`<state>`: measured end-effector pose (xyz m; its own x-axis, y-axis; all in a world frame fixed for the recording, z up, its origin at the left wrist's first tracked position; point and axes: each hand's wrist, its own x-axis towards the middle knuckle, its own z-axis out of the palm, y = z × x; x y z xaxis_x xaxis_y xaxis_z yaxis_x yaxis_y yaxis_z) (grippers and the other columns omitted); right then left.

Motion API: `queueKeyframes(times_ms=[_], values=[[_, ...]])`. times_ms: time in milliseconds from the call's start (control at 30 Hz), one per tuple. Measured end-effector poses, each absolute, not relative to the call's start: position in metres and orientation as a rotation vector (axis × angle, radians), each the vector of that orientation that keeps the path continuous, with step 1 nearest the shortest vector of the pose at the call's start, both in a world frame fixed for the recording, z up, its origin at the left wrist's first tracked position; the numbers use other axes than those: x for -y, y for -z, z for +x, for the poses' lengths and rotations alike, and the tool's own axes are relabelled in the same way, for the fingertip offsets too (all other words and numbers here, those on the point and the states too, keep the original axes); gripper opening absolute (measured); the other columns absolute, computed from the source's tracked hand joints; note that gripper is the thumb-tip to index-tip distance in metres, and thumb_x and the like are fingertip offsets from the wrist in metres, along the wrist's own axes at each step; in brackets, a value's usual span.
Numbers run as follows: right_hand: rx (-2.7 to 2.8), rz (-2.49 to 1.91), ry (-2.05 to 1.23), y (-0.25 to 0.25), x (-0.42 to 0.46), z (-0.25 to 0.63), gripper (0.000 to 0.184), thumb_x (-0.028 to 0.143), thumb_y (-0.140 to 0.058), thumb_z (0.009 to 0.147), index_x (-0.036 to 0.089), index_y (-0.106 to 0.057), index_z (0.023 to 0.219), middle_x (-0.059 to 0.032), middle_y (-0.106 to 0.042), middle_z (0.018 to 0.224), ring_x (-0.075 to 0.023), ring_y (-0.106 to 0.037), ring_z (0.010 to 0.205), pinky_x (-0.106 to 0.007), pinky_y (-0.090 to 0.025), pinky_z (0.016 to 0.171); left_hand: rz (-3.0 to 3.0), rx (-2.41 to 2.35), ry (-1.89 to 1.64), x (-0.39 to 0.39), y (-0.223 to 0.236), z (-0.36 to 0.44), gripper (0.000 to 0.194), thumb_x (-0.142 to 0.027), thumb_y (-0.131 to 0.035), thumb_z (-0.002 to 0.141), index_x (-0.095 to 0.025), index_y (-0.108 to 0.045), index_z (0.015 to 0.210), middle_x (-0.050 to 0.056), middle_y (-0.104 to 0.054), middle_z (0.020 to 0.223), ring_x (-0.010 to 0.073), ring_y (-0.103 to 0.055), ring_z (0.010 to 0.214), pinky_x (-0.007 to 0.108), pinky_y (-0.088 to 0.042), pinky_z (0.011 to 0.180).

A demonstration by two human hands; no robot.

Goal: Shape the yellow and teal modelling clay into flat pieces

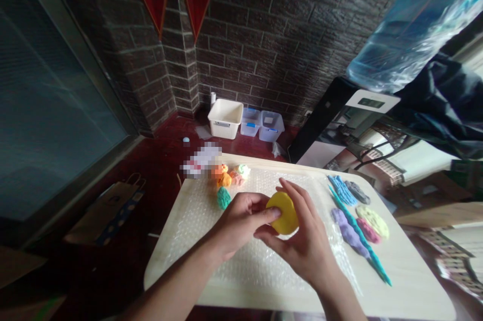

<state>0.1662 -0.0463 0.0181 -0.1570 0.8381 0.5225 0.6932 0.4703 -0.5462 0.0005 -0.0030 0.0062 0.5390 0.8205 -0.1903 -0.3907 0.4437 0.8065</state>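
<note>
Over the middle of the table I hold a smooth, round yellow clay disc [286, 215] in both hands. My left hand [241, 223] pinches its left edge, with the thumb pressed on the face. Around the right side and underneath, my right hand [307, 240] curls its fingers and thumb. Nearest to my left hand on the table is a green clay lump [224, 198]. Beyond it sit orange [224, 179], pale pink [237, 177] and whitish-green [243, 170] lumps.
Bubble wrap [192, 228] covers much of the pale table [411, 286]. On the right lie a long teal strip [358, 230] and purple [349, 233], blue [342, 190], grey [356, 192], pink [368, 230] and yellow-green [373, 221] pieces. Behind are storage bins [225, 127] and a water dispenser [332, 114].
</note>
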Motion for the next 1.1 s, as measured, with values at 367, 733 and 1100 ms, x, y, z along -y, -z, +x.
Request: queueKeyframes(times_ms=[367, 733, 1100], values=[[1.865, -1.224, -0.34, -0.022, 0.045, 0.165, 0.071, 0.039, -0.089, 0.085, 0.027, -0.055, 0.146, -0.0124, -0.068, 0.13, -0.0307, -0.07, 0.116, -0.044, -0.061, 0.097, 0.855, -0.63, -0.815, 0.003, -0.011, -0.001, 0.032, -0.039, -0.093, 0.073, -0.011, -0.079, 0.083, 0.005, -0.074, 0.081, 0.0139, -0.064, 0.074, 0.024, -0.046, 0.067], [1.805, -1.226, -0.56, -0.019, 0.047, 0.171, 0.08, 0.044, -0.094, 0.079, 0.03, -0.056, 0.147, -0.0101, -0.071, 0.129, -0.0287, -0.074, 0.11, -0.041, -0.062, 0.094, 0.926, -0.65, -0.744, 0.0, -0.012, -0.005, 0.039, -0.044, -0.092, 0.073, -0.009, -0.078, 0.082, 0.005, -0.072, 0.077, 0.0128, -0.062, 0.07, 0.023, -0.047, 0.064], [1.724, -1.225, -0.547, -0.02, 0.046, 0.178, 0.091, 0.049, -0.094, 0.077, 0.028, -0.051, 0.154, -0.015, -0.07, 0.137, -0.0316, -0.075, 0.114, -0.047, -0.065, 0.097, 0.761, -0.546, -0.787, -0.002, -0.008, -0.007, 0.035, -0.026, -0.086, 0.08, -0.016, -0.072, 0.11, 0.007, -0.075, 0.096, 0.018, -0.071, 0.085, 0.024, -0.055, 0.066]])
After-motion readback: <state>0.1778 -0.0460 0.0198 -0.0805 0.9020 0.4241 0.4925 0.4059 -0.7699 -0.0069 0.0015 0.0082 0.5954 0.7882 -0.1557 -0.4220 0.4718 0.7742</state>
